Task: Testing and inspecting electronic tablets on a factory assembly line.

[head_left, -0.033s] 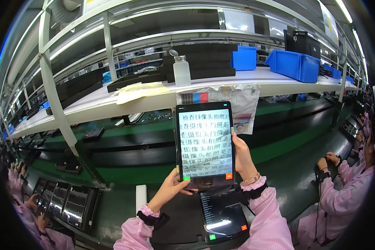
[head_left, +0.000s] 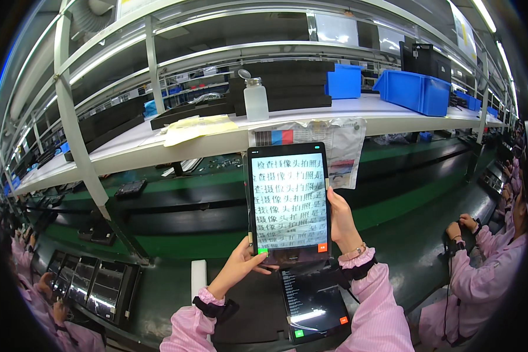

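Black, flat rectangular tablet (head_left: 290,202), glossy glass screen aglow, held up between the fingers! Left hand (head_left: 240,265) pinches its lower-left corner, thumb in front; right hand (head_left: 342,220) grips the right edge higher up. Below the fingers lies a second glossy black tablet (head_left: 312,299); beyond them hangs creased, printed paper (head_left: 345,149).

Wearer's left hand (head_left: 236,267) plus right hand (head_left: 342,220), two; held tablet (head_left: 289,202) plus lower tablet (head_left: 314,302) nearby, two; large foreground blue bins (head_left: 422,95), two; flip-top bottle (head_left: 256,104), one; yellow sheet (head_left: 198,129), one; white block (head_left: 199,277), one.
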